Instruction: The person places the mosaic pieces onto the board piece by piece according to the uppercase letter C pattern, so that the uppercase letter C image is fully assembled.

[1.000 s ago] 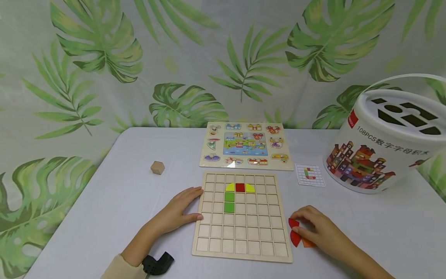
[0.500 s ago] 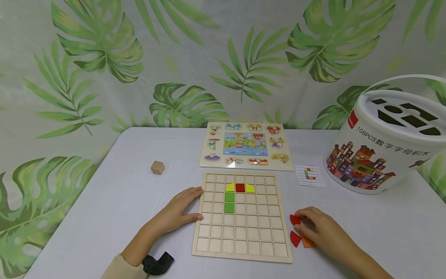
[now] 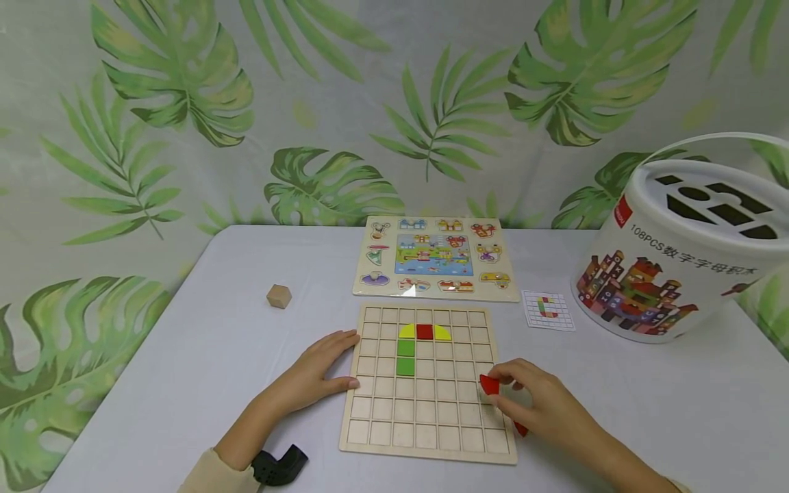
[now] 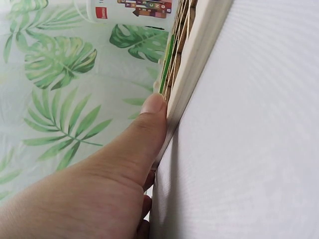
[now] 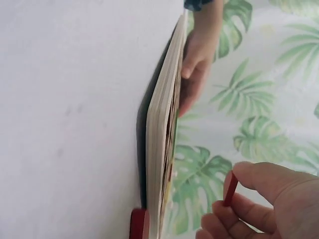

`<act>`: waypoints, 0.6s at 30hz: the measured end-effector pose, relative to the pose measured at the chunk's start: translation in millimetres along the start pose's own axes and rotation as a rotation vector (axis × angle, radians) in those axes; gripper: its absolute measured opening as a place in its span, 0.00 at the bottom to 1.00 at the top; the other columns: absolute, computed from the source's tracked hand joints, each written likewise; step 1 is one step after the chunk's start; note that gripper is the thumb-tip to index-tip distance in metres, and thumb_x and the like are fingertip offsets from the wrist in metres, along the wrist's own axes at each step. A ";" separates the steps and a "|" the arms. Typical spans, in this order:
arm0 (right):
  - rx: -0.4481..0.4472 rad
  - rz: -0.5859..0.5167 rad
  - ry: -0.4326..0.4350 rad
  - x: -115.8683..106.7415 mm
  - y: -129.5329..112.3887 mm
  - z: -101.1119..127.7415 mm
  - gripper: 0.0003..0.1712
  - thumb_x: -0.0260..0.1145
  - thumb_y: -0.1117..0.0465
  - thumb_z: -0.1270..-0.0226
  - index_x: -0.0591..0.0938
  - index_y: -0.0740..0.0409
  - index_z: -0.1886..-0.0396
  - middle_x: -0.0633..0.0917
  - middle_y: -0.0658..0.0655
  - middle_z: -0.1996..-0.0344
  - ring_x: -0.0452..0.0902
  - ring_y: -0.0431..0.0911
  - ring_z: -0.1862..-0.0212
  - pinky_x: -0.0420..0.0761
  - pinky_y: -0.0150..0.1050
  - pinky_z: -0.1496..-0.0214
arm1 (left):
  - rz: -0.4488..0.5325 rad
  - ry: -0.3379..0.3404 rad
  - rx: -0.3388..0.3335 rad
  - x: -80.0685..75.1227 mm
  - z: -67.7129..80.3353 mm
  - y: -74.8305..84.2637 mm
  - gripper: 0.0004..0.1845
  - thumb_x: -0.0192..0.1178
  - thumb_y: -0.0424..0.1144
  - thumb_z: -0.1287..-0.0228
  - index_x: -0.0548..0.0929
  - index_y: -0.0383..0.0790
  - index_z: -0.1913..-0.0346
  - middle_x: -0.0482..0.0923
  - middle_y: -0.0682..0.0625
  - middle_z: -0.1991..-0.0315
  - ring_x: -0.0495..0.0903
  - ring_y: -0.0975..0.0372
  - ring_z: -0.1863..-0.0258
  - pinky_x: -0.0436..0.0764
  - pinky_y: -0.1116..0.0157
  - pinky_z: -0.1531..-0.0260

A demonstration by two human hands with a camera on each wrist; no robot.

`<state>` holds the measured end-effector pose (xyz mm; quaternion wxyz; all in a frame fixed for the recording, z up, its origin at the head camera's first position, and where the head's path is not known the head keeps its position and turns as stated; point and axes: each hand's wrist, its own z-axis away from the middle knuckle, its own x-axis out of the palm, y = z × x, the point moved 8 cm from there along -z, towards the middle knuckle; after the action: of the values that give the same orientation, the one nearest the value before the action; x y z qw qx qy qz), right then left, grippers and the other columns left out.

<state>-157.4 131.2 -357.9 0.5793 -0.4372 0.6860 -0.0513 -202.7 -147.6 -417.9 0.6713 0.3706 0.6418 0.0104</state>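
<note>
Pinching 1 red piece (image 3: 490,385) over the grid board (image 3: 431,438).
Your right hand (image 3: 542,407) grips it; your left hand (image 3: 314,373), fingers straight, rests against the board's left edge.

Surface: white table (image 3: 185,383).
Centre: wooden grid board (image 3: 428,438).
Far side: picture puzzle board (image 3: 436,260).
Left: wooden cube (image 3: 279,296).
Right: pattern card (image 3: 548,309), block bucket (image 3: 672,260).
</note>
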 end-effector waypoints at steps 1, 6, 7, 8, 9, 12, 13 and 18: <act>-0.031 -0.017 0.005 2.2 -5.7 -2.2 0.15 0.66 0.59 0.55 0.74 0.48 0.64 0.74 0.40 0.67 0.70 0.37 0.69 0.73 0.31 0.69 | -0.001 0.001 0.000 -0.1 0.2 -0.1 0.39 0.53 0.61 0.56 0.57 0.49 0.40 0.53 0.57 0.40 0.47 0.61 0.40 0.49 0.59 0.45; -0.128 -0.091 0.000 16.7 -25.4 -14.0 0.16 0.64 0.59 0.53 0.75 0.50 0.61 0.74 0.41 0.65 0.70 0.37 0.66 0.73 0.32 0.66 | -0.002 0.000 -0.004 0.3 0.2 -0.7 0.39 0.53 0.60 0.55 0.57 0.49 0.40 0.52 0.57 0.40 0.47 0.61 0.40 0.49 0.59 0.45; -0.134 -0.104 -0.011 20.6 -27.5 -16.6 0.16 0.64 0.59 0.52 0.75 0.50 0.60 0.74 0.41 0.64 0.70 0.37 0.65 0.73 0.31 0.65 | 0.000 -0.001 -0.005 0.2 0.1 -0.6 0.39 0.53 0.60 0.55 0.57 0.49 0.40 0.52 0.57 0.40 0.46 0.61 0.40 0.49 0.59 0.45; -0.146 -0.111 -0.019 24.6 -29.6 -19.2 0.16 0.63 0.58 0.51 0.75 0.51 0.60 0.74 0.41 0.63 0.70 0.37 0.64 0.73 0.31 0.64 | 0.000 -0.001 -0.005 0.2 0.1 -0.6 0.39 0.53 0.60 0.55 0.57 0.49 0.40 0.52 0.57 0.40 0.46 0.62 0.40 0.49 0.59 0.45; -0.156 -0.112 -0.028 28.9 -31.2 -21.7 0.16 0.62 0.57 0.51 0.75 0.51 0.59 0.74 0.42 0.63 0.70 0.36 0.63 0.73 0.31 0.64 | 0.001 -0.001 -0.006 0.1 0.1 -0.5 0.39 0.53 0.60 0.55 0.57 0.49 0.40 0.52 0.57 0.40 0.46 0.61 0.40 0.49 0.59 0.45; -0.162 -0.114 -0.062 42.4 -33.1 -29.0 0.16 0.61 0.55 0.50 0.75 0.51 0.58 0.74 0.41 0.62 0.69 0.35 0.62 0.72 0.30 0.62 | 0.003 -0.002 -0.008 0.0 0.4 -0.4 0.39 0.53 0.61 0.56 0.57 0.49 0.40 0.52 0.57 0.40 0.46 0.61 0.40 0.49 0.58 0.45; -0.158 -0.110 -0.073 47.0 -33.1 -31.0 0.16 0.61 0.54 0.49 0.75 0.50 0.59 0.74 0.41 0.62 0.69 0.35 0.61 0.72 0.30 0.62 | 0.004 -0.003 -0.010 -0.1 0.3 -0.3 0.39 0.52 0.61 0.56 0.57 0.49 0.40 0.52 0.57 0.40 0.46 0.61 0.40 0.49 0.58 0.45; -0.113 -0.098 -0.135 67.9 -29.8 -38.8 0.15 0.60 0.52 0.49 0.75 0.48 0.60 0.73 0.38 0.64 0.68 0.33 0.61 0.69 0.29 0.59 | 0.010 0.000 0.004 -0.3 0.3 0.2 0.39 0.52 0.61 0.55 0.57 0.49 0.40 0.52 0.57 0.40 0.47 0.61 0.40 0.49 0.59 0.45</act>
<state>-170.3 51.3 -379.1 0.5951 -0.5049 0.6251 -0.0112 -202.4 -147.7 -417.6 0.6705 0.3750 0.6400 0.0124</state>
